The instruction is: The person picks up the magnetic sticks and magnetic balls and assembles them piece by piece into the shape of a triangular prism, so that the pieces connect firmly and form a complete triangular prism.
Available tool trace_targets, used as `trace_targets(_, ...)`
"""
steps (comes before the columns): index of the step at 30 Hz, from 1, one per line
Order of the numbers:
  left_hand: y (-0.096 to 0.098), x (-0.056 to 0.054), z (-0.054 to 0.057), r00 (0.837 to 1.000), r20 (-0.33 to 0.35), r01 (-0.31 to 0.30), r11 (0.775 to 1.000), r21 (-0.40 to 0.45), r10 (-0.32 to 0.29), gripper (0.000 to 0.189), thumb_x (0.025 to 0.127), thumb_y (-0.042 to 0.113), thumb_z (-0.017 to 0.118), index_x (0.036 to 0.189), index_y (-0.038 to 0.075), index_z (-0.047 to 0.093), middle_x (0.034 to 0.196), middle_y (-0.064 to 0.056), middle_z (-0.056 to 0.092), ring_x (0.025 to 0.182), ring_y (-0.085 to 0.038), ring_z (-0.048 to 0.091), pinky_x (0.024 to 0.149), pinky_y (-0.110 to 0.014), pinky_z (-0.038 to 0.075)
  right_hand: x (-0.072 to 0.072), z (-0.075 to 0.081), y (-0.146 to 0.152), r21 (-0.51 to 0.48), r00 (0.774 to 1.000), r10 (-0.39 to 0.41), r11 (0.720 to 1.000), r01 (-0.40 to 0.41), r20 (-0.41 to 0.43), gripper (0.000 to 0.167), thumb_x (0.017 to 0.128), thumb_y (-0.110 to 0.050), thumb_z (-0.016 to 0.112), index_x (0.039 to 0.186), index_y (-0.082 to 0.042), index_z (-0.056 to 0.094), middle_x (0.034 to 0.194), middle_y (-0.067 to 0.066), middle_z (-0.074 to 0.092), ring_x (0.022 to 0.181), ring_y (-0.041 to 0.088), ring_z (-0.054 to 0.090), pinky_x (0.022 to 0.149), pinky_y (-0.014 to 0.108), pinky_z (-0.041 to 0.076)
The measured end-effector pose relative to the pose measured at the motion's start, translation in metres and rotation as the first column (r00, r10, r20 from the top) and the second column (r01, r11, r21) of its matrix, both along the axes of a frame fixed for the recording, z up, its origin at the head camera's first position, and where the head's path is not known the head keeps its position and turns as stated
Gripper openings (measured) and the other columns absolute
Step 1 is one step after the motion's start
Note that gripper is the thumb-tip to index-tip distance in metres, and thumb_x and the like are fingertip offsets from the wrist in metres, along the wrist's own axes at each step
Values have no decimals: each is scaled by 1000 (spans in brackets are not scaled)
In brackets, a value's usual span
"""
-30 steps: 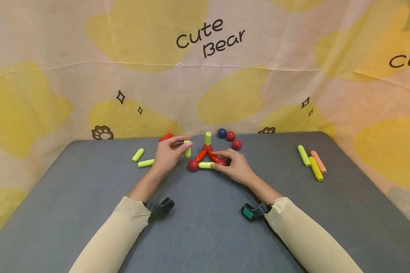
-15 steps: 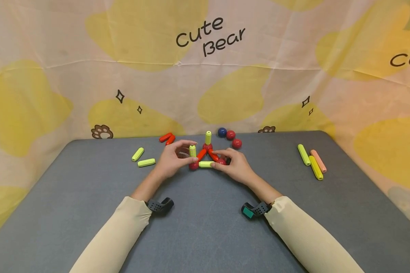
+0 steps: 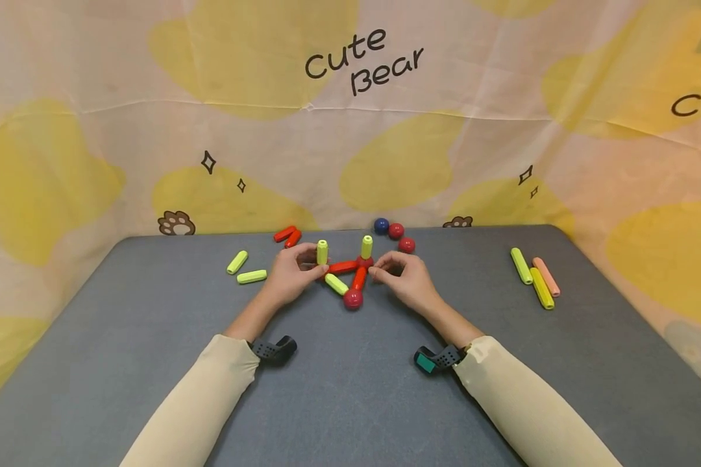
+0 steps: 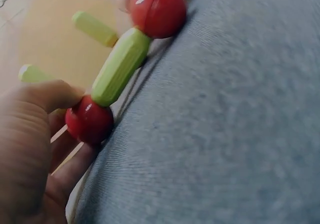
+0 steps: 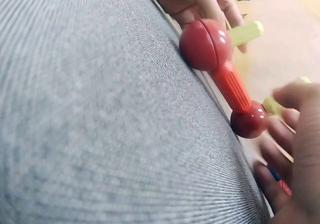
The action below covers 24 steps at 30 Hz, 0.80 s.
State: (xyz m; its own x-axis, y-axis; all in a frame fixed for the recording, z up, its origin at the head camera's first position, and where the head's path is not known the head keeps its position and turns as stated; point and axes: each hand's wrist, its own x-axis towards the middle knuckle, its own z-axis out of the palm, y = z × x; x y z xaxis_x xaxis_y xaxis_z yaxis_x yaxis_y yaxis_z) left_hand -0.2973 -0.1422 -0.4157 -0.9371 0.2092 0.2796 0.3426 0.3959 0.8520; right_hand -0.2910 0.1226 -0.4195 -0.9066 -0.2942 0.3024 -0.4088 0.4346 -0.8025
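Observation:
A triangle of red balls and short rods lies on the table before me. My left hand holds its left corner ball between thumb and fingers; a yellow-green rod stands upright there. The front ball joins that corner by another yellow-green rod. Red rods run from the left and front corners to the back ball, which bears a second upright yellow-green rod. Close beside the back ball is my right hand, fingers loosely bent; whether it touches is unclear.
Two loose yellow-green rods lie to the left, with two red rods behind my left hand. A blue ball and two red balls sit at the back. Several longer rods lie far right, before a printed cloth.
My left hand has set its yellow-green rod upright at the left corner ball and now grips that ball. The triangle has turned clockwise. My right hand has let go of the corner now in front.

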Motion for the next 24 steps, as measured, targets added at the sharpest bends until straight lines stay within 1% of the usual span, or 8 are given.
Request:
trace_targets(3,-1,-2,-2,1000,11,29,999,22,-30,36,88,6,77,121,-2,67,111,-19,76,106,-31,73,95,-42,58,-2,0,-1,30,998,-69,997,69,13,42,87,-27,79,124,-12,65,119,11,70,106,26,66,96,42,55)
trace_targets(5,0,0,1,999,14,44,999,28,-45,37,88,6,76,122,-5,66,112,-21,75,107,-33,73,97,-44,57,-3,-1,-1,82,998,-44,996,41,33,58,85,-30,81,136,-14,58,131,10,66,119,29,62,107,48,49)
trace_targets(7,0,0,1,999,5,44,999,17,-44,37,88,7,77,122,-4,66,113,-21,75,107,-33,73,97,-45,57,-3,-1,-1,125,999,-6,992,0,43,66,83,-33,83,140,-15,56,134,8,65,122,28,60,110,50,46)
trace_targets(9,1,0,0,1000,1,31,999,-9,-31,38,89,10,77,124,-2,66,115,-20,75,108,-33,72,98,-46,56,-3,-2,-1,133,999,24,991,-30,47,63,81,-33,85,136,-14,60,127,6,67,117,25,60,107,47,47)
trace_targets(14,1,-2,-5,999,-34,-33,997,-67,31,45,86,16,81,127,4,65,119,-16,73,109,-31,72,97,-46,57,-3,-4,0,130,994,108,986,-107,4,53,78,-31,88,125,-14,69,107,2,67,98,17,59,89,34,48)
trace_targets(18,-1,-3,-4,998,-41,-53,995,-87,50,47,83,20,84,125,6,67,119,-13,73,106,-29,73,95,-44,58,-3,-4,1,140,983,185,974,-181,-19,34,80,-31,87,109,-18,75,108,-4,68,92,14,56,80,28,44)
trace_targets(21,-5,-2,1,997,-72,-45,990,-135,36,42,86,24,82,122,7,69,115,-11,75,102,-26,73,91,-42,59,-3,-4,1,133,977,211,969,-208,-10,29,82,-30,85,108,-20,77,109,-4,69,92,14,55,78,27,41)
trace_targets(24,-16,-2,10,987,-153,-88,975,-204,57,29,92,25,76,115,8,72,106,-8,76,92,-23,72,84,-40,60,-3,-4,0,124,980,199,973,-197,-2,32,83,-29,84,113,-20,77,109,-2,69,92,15,55,78,28,41)
